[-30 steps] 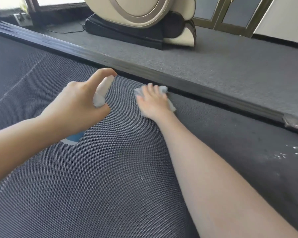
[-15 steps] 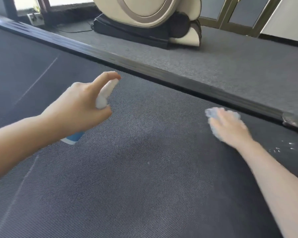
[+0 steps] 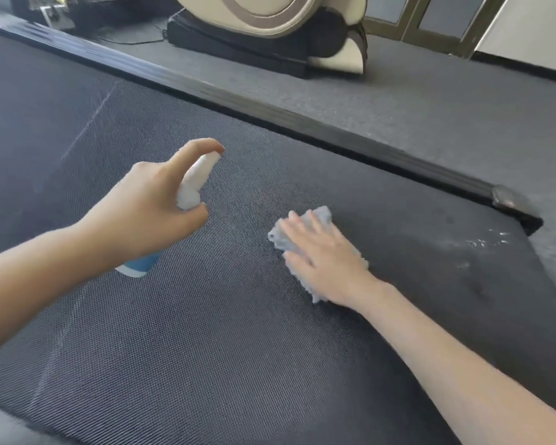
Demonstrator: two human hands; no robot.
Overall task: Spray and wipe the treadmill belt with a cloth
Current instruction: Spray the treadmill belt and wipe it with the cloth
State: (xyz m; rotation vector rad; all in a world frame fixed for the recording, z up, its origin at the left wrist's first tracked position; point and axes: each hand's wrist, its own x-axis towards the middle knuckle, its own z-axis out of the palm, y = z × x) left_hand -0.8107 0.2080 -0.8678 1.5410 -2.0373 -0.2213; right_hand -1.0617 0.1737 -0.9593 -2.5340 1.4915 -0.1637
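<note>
Wiping looks well in hand: the right hand lies flat, fingers straight, pressing the pale blue cloth on the treadmill belt; the left hand grips the spray bottle above the belt, forefinger on its nozzle; white specks near the belt's end look unwiped.

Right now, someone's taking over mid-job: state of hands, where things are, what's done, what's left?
Hands: left hand grips the spray bottle above the belt, index finger on the nozzle top. The right hand lies flat on the cloth, pressing it to the belt.
Done: cannot tell how much is wiped; a darker patch beside the cloth may be damp.
Left: white specks sit near the belt's end, so wipe there, then probably the near part.
</note>
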